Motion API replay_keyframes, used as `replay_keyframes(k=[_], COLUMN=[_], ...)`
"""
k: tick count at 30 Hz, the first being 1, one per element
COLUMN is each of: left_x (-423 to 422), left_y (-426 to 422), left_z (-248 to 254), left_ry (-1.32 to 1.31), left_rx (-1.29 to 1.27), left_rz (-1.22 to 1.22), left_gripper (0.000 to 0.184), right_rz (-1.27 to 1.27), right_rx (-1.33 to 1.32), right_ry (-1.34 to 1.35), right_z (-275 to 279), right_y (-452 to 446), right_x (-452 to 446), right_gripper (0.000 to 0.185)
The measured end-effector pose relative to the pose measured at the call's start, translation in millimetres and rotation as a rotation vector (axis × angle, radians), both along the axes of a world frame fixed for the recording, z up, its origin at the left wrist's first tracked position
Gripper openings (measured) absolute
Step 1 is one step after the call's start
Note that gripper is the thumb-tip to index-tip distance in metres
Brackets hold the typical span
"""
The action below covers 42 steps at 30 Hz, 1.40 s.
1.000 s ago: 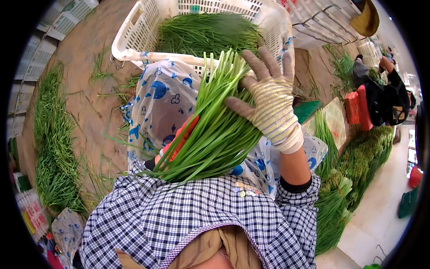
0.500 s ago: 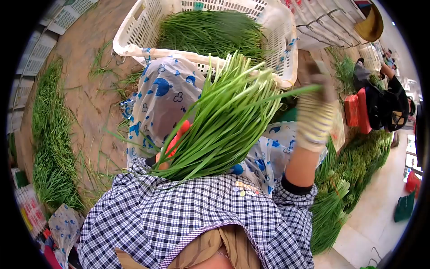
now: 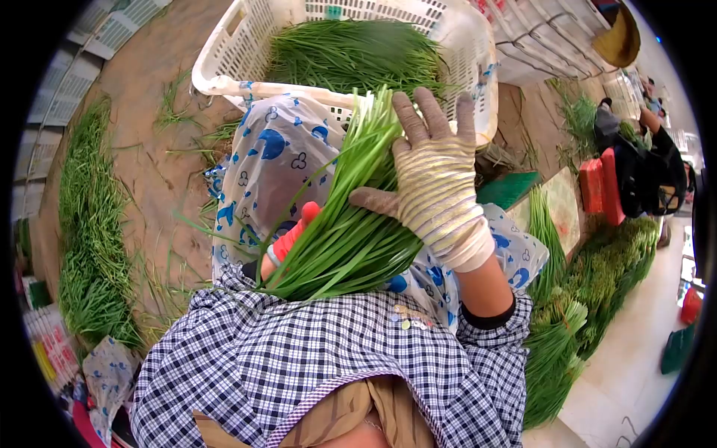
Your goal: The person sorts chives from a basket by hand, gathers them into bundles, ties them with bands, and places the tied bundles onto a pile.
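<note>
A thick bunch of garlic chives (image 3: 347,224), pale stem ends pointing away from me, lies across my lap. My left hand (image 3: 291,237), in a red glove, is wrapped round its left side with the thumb up; the other fingers are hidden under the leaves. My right hand (image 3: 437,179), in a striped glove with grey fingers, lies on the bunch's right side, its fingers spread and its back turned up. Beneath the bunch, a clear plastic apron (image 3: 276,145) with blue prints covers my legs.
In front of me stands a white slatted crate (image 3: 224,63) with chives (image 3: 355,52) in it. A long row of loose chives (image 3: 93,224) lies on the floor at left. Bundled chives (image 3: 556,358) lie at right, near a red stool (image 3: 601,187) and a person in dark clothes (image 3: 642,168).
My right hand, blurred and out to the right with a chive leaf at its fingers before, has come left onto the bunch. The bunch is now narrower and pressed together.
</note>
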<state>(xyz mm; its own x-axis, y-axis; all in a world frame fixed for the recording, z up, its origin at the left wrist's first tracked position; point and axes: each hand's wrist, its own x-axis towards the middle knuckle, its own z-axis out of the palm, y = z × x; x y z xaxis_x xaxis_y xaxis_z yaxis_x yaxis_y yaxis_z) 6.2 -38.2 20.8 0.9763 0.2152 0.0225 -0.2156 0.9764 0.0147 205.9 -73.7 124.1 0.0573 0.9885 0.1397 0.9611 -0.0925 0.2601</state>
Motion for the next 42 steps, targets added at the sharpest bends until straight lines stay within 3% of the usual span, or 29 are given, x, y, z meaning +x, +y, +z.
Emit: replay_keyframes(k=[2, 4, 5, 8, 9, 11, 12, 13, 15, 16, 20, 23, 24, 26, 27, 28, 29, 31, 33, 36, 38, 40, 42], left_x=[-1, 0, 0, -2, -3, -5, -5, -5, -3, -1, 8, 10, 12, 15, 17, 19, 21, 23, 25, 24, 23, 22, 23], left_y=[1, 3, 3, 6, 4, 5, 6, 7, 8, 8, 13, 12, 3, 1, 6, 7, 8, 2, 0, 1, 3, 5, 6], left_z=[-1, 0, -1, -3, -3, -5, -5, -5, -4, -2, 2, -10, -47, -49, -22, -8, 6, 12, 9, 4, 5, 4, 4], left_ry=[-0.005, -0.006, -0.006, -0.006, -0.003, 0.001, 0.001, 0.005, 0.011, 0.018, 0.051, 0.078, -0.036, -0.156, -0.139, -0.132, -0.123, -0.037, 0.013, 0.018, 0.007, -0.004, -0.013], left_rx=[0.009, 0.021, 0.021, 0.010, 0.004, -0.005, -0.004, -0.006, -0.011, -0.016, -0.024, 0.003, -0.004, -0.015, -0.155, -0.222, -0.291, -0.340, -0.323, -0.222, -0.165, -0.131, -0.105], left_rz=[0.012, 0.019, 0.017, 0.007, 0.000, -0.003, -0.007, -0.014, -0.021, -0.031, -0.079, -0.084, -0.075, -0.069, -0.134, -0.166, -0.196, -0.133, -0.112, -0.109, -0.108, -0.091, -0.079], left_gripper=[0.064, 0.064, 0.064, 0.064, 0.064, 0.065, 0.065, 0.065, 0.065, 0.065, 0.066, 0.066, 0.064, 0.064, 0.065, 0.066, 0.067, 0.069, 0.070, 0.070, 0.071, 0.072, 0.072], right_rz=[0.023, 0.103, 0.102, 0.133, 0.128, 0.008, -0.118, -0.176, -0.380, -0.199, 0.030, 0.231, 0.261, 0.372, -0.103, -0.714, -1.027, -0.433, -0.228, 0.237, 0.287, 0.247, 0.242], right_rx=[0.024, 0.063, 0.061, 0.197, 0.194, 0.290, 0.368, 0.436, 0.622, 0.812, 1.134, 1.338, 1.351, 1.233, 1.018, 0.565, -0.113, 0.031, 0.381, 0.330, 0.294, 0.065, 0.092], right_ry=[-0.012, 0.276, 0.274, 0.466, 0.464, 0.936, 1.439, 1.707, 1.937, 2.185, 2.310, 2.106, 1.999, 1.867, 1.536, 1.013, 0.443, 0.214, 0.490, 0.345, 0.299, 0.319, 0.336], right_z=[-9, -13, -15, -16, -15, -13, -9, -7, 10, 8, 31, 60, 59, 41, 16, 20, 24, 11, 23, 24, 12, -2, -11], right_y=[2, -2, -5, -11, -13, -16, -19, -21, -21, -26, -62, -96, -109, -149, -181, -166, -149, -137, -90, -27, -19, -17, -21], right_x=[-1, 0, 0, -2, 0, 7, 4, 12, 17, 22, 72, 128, 148, 187, 227, 204, 180, 151, 94, 25, 13, 20, 24], right_gripper=[0.071, 0.047, 0.047, 0.016, 0.016, 0.013, 0.012, 0.012, 0.017, 0.025, 0.029, 0.028, 0.028, 0.025, 0.022, 0.026, 0.031, 0.021, 0.029, 0.020, 0.016, 0.016, 0.016])
